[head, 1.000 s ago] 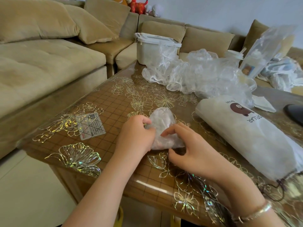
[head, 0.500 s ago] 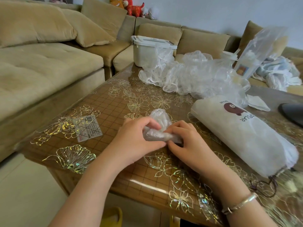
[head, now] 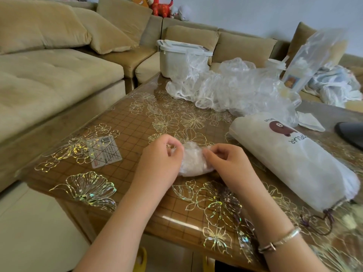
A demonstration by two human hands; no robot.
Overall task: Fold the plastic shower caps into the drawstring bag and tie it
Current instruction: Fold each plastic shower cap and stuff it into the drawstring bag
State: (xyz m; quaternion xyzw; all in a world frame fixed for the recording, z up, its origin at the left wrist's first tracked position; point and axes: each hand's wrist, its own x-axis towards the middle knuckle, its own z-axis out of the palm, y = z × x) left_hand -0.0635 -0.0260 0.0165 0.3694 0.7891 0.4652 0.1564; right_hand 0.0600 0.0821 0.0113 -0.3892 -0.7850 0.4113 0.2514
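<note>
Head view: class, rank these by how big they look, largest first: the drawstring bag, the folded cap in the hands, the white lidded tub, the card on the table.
1. Drawstring bag, nearer the camera
2. White lidded tub, farther away, partly hidden
3. Folded cap
4. Card, close to the cap; unsure

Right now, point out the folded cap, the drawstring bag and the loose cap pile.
folded cap [head: 193, 161], head view, its crumpled middle between the hands
drawstring bag [head: 302, 163], head view, its white side
loose cap pile [head: 235, 85], head view, its middle
</note>
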